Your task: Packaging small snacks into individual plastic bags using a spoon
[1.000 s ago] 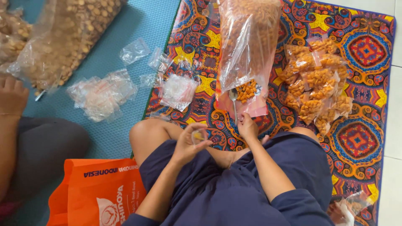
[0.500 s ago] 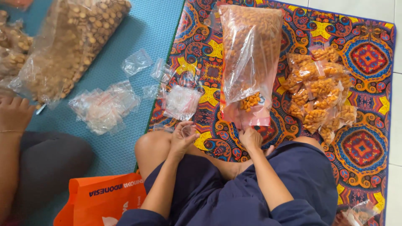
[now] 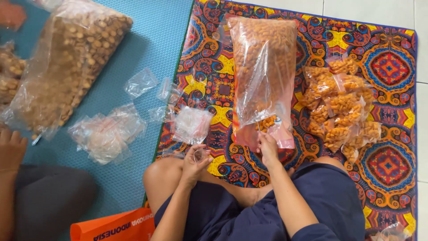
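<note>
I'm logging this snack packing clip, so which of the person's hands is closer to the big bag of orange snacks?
Right. The right hand reaches into the big bag of orange snacks at its open end; the left hand sits apart to its left, holding a small clear bag.

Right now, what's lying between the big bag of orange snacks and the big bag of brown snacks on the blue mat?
Head view: small empty clear bags lie scattered between the orange snack bag and the brown snack bag.

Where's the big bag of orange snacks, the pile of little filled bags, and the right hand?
big snack bag (image 3: pixel 263 62), head view, upper middle.
pile of small filled bags (image 3: pixel 341 105), head view, centre.
right hand (image 3: pixel 268 148), head view, back.
</note>
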